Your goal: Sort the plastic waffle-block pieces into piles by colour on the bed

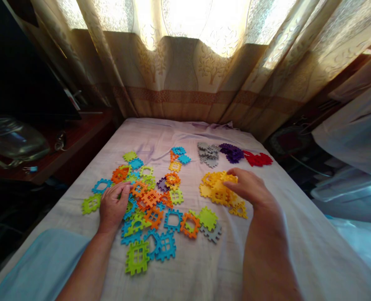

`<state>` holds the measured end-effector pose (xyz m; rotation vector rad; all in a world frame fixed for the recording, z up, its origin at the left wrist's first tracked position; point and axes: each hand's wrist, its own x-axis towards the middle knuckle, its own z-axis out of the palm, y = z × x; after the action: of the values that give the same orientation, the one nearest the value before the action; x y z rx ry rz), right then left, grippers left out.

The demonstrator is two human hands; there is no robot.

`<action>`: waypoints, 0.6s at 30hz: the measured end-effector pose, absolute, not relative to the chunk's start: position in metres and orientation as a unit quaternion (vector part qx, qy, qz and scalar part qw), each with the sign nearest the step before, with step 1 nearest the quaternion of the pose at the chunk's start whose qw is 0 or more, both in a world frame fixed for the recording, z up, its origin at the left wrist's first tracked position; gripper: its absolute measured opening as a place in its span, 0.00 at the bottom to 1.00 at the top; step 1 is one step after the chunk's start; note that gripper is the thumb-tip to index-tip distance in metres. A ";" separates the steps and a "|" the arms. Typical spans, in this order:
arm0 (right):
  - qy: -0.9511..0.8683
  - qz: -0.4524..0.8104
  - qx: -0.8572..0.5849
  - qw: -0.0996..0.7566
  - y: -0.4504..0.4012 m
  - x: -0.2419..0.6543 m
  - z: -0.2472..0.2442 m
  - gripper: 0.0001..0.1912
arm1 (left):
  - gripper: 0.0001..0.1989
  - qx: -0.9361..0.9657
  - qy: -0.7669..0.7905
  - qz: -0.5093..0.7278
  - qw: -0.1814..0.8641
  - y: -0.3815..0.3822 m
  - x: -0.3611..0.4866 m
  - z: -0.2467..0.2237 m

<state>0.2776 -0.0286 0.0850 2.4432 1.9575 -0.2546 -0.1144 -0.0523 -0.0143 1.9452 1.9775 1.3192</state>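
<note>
My left hand (112, 205) rests at the left side of a mixed heap of plastic interlocking building tiles (151, 198). Its fingers are curled with the thumb pressed in, beside an orange window tile (139, 189); what they hold, if anything, is hidden. Over a pile of yellow interlocking tiles (218, 188), my right hand (249, 186) has its thumb and forefinger apart at the pile's right edge. Yellow shows between those two fingers, and its other fingers are hidden. The heap mixes orange, blue and green tiles, including a green window tile (137, 257) nearest me.
Sorted piles of grey tiles (208, 154), purple tiles (231, 153) and red tiles (257, 158) lie farther back on the pale sheet (223, 267). A glass jug (14, 140) stands on a wooden cabinet at left. A curtain (182, 75) hangs behind.
</note>
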 end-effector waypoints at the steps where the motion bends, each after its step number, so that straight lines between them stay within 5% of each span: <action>1: 0.612 -0.084 0.787 0.003 -0.030 0.284 0.085 0.19 | 0.17 0.633 0.642 0.431 0.035 -0.052 -0.114 -0.014; 18: 0.812 -0.102 0.575 0.006 -0.027 0.153 0.059 0.16 | 0.17 0.637 0.649 0.415 0.033 -0.053 -0.115 -0.015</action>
<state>0.1533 -0.0274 0.0595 1.8002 2.5403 -0.3200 -0.1151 -0.0525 -0.0149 1.9603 1.9981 1.2761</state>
